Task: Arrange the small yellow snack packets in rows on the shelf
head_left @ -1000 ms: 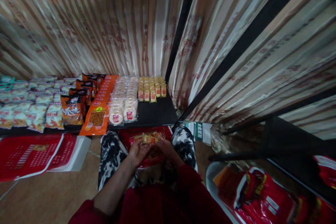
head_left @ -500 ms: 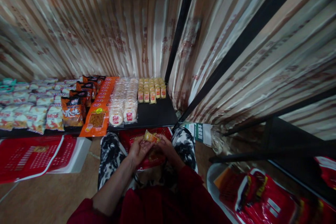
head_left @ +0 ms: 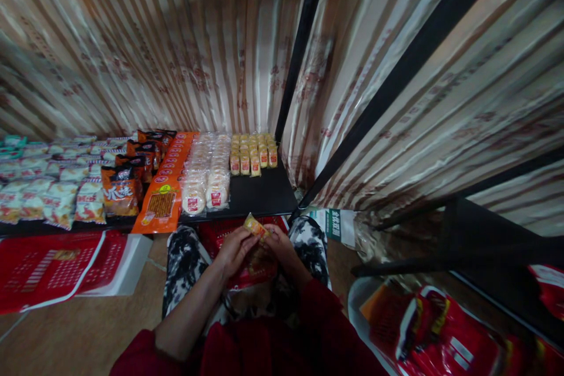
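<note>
Between my knees, both hands hold one small yellow wrapped snack (head_left: 255,226). The fingers of my left hand (head_left: 237,249) close on its left end. My right hand (head_left: 279,245) grips its right end. Below them is a red basket (head_left: 220,232) with packets inside, partly hidden by my hands. Ahead, rows of similar yellow snack packets (head_left: 250,155) stand on the black shelf (head_left: 267,191). To their left lie clear-wrapped round white crackers (head_left: 194,197) in two columns.
An orange snack bag row (head_left: 164,197), orange-black bags (head_left: 118,188) and white snack bags (head_left: 59,202) fill the shelf's left. A red bag (head_left: 48,264) lies at floor left. Black posts (head_left: 304,41) rise ahead. A tub of red packets (head_left: 453,329) stands at right.
The yellow snack packet has been turned a little and tilts more upward at its left end. My left fingers have closed further around it. The shelf goods look unchanged.
</note>
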`<action>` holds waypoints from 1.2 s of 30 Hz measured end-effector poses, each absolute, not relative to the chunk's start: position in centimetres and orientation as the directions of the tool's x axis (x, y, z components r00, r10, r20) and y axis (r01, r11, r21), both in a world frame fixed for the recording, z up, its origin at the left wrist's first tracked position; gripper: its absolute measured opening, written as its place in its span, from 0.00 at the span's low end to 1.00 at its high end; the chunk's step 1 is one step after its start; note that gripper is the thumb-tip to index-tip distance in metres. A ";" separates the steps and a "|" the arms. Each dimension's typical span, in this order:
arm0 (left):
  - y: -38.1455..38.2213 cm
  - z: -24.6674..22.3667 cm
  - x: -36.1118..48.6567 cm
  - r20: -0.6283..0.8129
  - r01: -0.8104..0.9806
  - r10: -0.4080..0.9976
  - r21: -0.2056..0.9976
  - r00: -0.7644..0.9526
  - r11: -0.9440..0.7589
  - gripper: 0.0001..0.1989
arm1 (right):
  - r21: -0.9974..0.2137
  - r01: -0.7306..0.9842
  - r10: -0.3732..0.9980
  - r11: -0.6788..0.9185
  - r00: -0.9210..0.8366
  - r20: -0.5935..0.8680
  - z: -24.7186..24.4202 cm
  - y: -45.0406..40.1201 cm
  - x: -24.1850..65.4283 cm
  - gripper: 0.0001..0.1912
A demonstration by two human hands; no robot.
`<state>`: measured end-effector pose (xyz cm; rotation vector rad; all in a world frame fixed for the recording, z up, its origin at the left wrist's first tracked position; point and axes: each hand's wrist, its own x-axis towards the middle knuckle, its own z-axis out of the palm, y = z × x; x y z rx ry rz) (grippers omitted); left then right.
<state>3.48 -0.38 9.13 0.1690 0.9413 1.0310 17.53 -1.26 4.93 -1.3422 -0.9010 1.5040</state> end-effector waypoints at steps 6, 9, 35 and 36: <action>0.8 8.5 4.8 -0.547 -0.535 0.834 0.686 0.070 0.494 0.07 | -0.950 -0.094 0.954 -0.299 0.008 -0.301 4.7 -0.8 17.9 0.19; 1.5 8.8 5.3 -0.539 -0.464 0.841 0.735 0.042 0.494 0.06 | -0.964 -0.069 0.966 -0.256 0.012 -0.258 4.6 -0.4 17.9 0.17; 6.2 10.4 8.6 -0.463 -0.347 0.886 0.832 -0.005 0.433 0.05 | -0.711 0.704 0.927 0.009 0.261 0.270 6.4 3.8 19.9 0.14; 6.4 10.4 8.8 -0.464 -0.347 0.886 0.832 -0.011 0.432 0.05 | -0.696 0.718 0.921 0.007 0.266 0.284 6.5 4.0 19.9 0.15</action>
